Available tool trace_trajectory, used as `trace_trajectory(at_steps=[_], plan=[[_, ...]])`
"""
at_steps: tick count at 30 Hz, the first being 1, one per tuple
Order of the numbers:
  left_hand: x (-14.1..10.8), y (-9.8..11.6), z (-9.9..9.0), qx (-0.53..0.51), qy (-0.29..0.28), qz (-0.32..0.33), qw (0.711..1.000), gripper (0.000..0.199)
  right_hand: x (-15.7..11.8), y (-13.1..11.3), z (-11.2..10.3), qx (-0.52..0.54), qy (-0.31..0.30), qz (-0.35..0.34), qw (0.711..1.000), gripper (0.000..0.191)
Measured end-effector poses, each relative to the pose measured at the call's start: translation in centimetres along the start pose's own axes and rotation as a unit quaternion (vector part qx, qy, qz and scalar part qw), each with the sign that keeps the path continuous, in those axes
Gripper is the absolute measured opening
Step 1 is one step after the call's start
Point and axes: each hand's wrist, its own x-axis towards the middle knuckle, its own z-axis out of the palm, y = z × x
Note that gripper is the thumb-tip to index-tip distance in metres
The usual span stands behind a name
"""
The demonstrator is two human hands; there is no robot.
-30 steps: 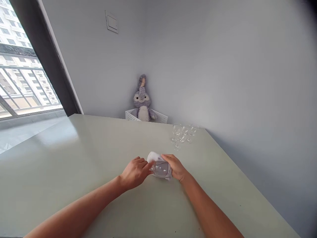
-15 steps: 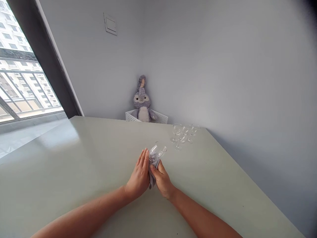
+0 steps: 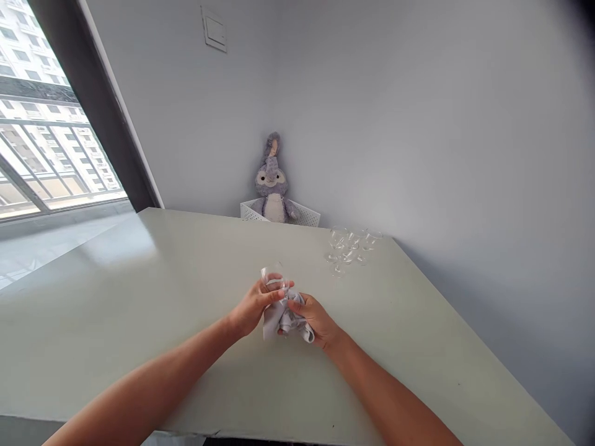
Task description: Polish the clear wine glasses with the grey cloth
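A clear wine glass (image 3: 272, 271) is tilted over the table, its bowl pointing up and to the left. My left hand (image 3: 255, 305) is wrapped round the bowl, thumb in front and fingers behind. In my right hand (image 3: 317, 317) is a bunched light grey cloth (image 3: 289, 319), pressed about the lower part of the glass. The cloth hides the stem and foot, and its loose ends hang below my fingers.
Several clear stemmed glasses (image 3: 349, 244) stand together near the back right corner of the pale table (image 3: 195, 266). Behind the table's far edge, a plush toy (image 3: 273, 192) sits in a white perforated basket (image 3: 307, 216). A wall runs along the right.
My left hand has gone from lying flat against the cloth-wrapped glass to gripping its bowl. The glass now leans left, and the cloth is bunched lower in my right hand.
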Motion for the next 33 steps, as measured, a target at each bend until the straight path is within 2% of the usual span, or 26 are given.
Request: trace_trajectory(at_steps=[2,4,6,9,10,12,14,17,21,24,26,28,31,33], plan=[[0.4,-0.2,-0.5,-0.003,0.045,0.005,0.999,0.041,-0.2,-0.4,-0.1,-0.080,0.073,-0.055,0.993,0.032],[0.8,-0.3,-1.3,-0.022,0.065,-0.026,0.997,0.034,-0.7,-0.8,0.1,-0.213,0.138,-0.135,0.958,0.031],[1.1,-0.4,-2.0,-0.051,0.071,-0.074,0.993,0.027,-1.4,-0.8,0.5,-0.371,0.132,-0.220,0.893,0.030],[1.2,-0.4,-2.6,-0.081,0.064,-0.107,0.989,0.022,-1.8,-0.2,1.1,-0.576,0.049,-0.305,0.756,0.027],[1.2,-0.4,-2.7,-0.084,0.058,-0.104,0.989,0.022,-1.8,0.2,1.1,-0.626,0.043,-0.318,0.711,0.025],[1.1,-0.3,-2.5,-0.081,0.050,-0.081,0.992,0.021,-1.5,0.9,1.0,-0.690,0.070,-0.333,0.638,0.023],[1.1,-0.2,-2.3,-0.069,0.068,-0.041,0.994,0.019,-1.2,1.5,0.7,-0.715,0.109,-0.350,0.595,0.025],[1.4,0.6,-2.5,-0.064,0.137,0.011,0.989,0.023,-1.1,1.8,0.3,-0.711,0.150,-0.369,0.579,0.028],[1.8,2.3,-3.7,-0.076,0.248,0.117,0.959,0.036,-1.4,1.2,0.7,-0.717,0.141,-0.326,0.600,0.027],[1.7,3.2,-4.0,-0.047,0.280,0.200,0.938,0.045,-1.4,0.5,1.0,-0.730,0.165,-0.323,0.579,0.031],[1.2,3.2,-3.2,-0.002,0.263,0.233,0.936,0.050,-1.3,0.2,0.9,-0.719,0.216,-0.346,0.563,0.027],[0.5,2.5,-1.8,0.060,0.216,0.244,0.943,0.055,-1.1,0.1,1.0,-0.705,0.244,-0.355,0.563,0.025],[-1.0,0.8,0.7,0.178,0.119,0.224,0.951,0.058,-0.7,0.4,1.2,-0.701,0.248,-0.341,0.575,0.029],[-1.7,-0.5,1.6,0.267,0.055,0.228,0.935,0.057,-0.4,0.6,1.4,-0.690,0.240,-0.331,0.598,0.027]])
